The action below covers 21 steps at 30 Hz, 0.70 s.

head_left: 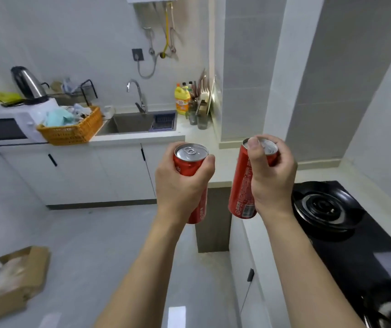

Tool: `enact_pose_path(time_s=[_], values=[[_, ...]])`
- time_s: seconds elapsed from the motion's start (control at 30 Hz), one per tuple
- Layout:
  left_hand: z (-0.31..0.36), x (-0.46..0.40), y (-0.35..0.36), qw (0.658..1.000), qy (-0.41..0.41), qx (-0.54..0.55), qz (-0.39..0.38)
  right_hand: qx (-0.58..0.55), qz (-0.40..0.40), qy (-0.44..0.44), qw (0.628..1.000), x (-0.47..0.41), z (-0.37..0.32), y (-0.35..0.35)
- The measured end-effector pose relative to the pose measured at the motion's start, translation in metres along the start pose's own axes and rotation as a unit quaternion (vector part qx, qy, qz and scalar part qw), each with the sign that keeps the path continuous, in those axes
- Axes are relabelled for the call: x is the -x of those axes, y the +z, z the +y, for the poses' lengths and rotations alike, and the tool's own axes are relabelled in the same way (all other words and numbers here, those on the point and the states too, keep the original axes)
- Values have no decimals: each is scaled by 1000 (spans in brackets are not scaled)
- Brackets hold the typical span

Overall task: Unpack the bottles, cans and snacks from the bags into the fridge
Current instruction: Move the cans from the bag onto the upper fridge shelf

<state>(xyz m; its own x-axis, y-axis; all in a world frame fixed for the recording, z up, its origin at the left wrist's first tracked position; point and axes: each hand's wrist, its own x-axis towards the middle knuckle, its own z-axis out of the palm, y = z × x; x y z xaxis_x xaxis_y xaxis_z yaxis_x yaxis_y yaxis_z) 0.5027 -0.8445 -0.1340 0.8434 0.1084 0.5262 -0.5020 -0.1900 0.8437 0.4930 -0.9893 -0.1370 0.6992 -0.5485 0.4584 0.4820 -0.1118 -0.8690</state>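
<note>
Head view. I hold 2 red cans in mid-air above the floor, in front of the counter (140, 138). My left hand (180, 183) is wrapped around the body of the left can (189, 162), which stands nearly upright with its silver top and pull tab showing. My right hand (271, 176) grips the right can (243, 185) near its top, fingers curled over the rim; this can tilts, base toward me. The 2 hands are apart, the cans not touching. Behind: sink (132, 124), orange basket (73, 132), microwave (5, 129), kettle (27, 85). Right: black stove (331, 209). Lower left: cardboard box (14, 282).
</note>
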Motion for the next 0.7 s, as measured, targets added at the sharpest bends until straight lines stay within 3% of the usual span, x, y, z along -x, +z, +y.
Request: enact_pose_path(time_s=[0.43, 0.7], values=[[-5, 12, -163, 981, -18, -90, 173, -86, -192, 6, 977, 73, -12, 148], [13, 46, -258, 950, -3, -154, 272, -137, -284, 13, 949, 146, -42, 218]])
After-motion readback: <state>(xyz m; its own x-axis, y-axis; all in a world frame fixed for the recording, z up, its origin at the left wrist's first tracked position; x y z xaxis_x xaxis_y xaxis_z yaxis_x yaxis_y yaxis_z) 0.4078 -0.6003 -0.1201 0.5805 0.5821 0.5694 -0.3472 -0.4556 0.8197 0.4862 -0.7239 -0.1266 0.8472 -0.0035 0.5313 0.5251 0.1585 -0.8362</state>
